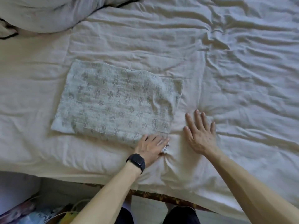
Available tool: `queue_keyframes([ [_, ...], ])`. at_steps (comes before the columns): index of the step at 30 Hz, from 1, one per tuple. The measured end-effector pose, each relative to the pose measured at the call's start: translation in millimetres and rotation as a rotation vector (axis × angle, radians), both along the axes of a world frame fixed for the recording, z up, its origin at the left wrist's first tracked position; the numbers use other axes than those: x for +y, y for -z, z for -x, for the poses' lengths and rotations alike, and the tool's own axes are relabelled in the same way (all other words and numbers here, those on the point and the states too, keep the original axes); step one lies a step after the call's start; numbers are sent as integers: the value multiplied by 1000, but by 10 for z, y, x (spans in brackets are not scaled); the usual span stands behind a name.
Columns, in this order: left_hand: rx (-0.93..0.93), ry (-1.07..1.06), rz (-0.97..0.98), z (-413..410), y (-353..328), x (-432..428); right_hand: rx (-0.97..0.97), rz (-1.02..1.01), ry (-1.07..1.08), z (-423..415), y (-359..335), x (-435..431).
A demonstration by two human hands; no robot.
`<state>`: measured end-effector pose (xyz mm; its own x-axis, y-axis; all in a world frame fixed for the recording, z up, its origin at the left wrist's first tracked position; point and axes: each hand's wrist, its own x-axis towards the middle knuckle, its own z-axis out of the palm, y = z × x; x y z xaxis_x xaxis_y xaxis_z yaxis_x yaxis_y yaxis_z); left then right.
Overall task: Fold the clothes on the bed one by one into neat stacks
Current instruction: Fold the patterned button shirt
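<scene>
A pale grey-green cloth with a cactus print (113, 101) lies folded into a flat rectangle on the bed, left of centre. My left hand (151, 147), with a black watch on its wrist, presses flat on the cloth's near right corner, its fingers extended. A small white tag pokes out by its fingertips. Just to the right of the cloth, my right hand (199, 132) lies flat on the cream sheet (242, 78) with its fingers spread and holds nothing.
The wrinkled cream sheet covers the whole bed. A grey pillow or duvet bundle (48, 13) lies at the far left corner. The bed's near edge (153, 194) runs below my forearms, with bags and clutter on the floor at bottom left (32, 212).
</scene>
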<state>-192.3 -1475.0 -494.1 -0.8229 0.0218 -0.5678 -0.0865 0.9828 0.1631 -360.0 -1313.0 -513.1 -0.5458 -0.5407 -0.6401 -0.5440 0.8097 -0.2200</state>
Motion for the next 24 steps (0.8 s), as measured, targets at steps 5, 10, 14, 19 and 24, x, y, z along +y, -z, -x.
queue_keyframes([
  [5, 555, -363, -184, -133, -187, -119, -36, 23, 62, 81, -102, -121],
  [10, 549, -946, -242, -127, -724, -151, -353, 335, 667, 226, -557, -747],
  [14, 541, -1084, -275, -164, -913, -215, -688, 398, 951, 361, -718, -1247],
  [19, 539, -1122, -329, -133, -1003, -310, -594, 351, 1038, 566, -518, -1542],
  [24, 508, -1101, -378, -181, -1069, -434, -537, 286, 997, 674, -484, -1567],
])
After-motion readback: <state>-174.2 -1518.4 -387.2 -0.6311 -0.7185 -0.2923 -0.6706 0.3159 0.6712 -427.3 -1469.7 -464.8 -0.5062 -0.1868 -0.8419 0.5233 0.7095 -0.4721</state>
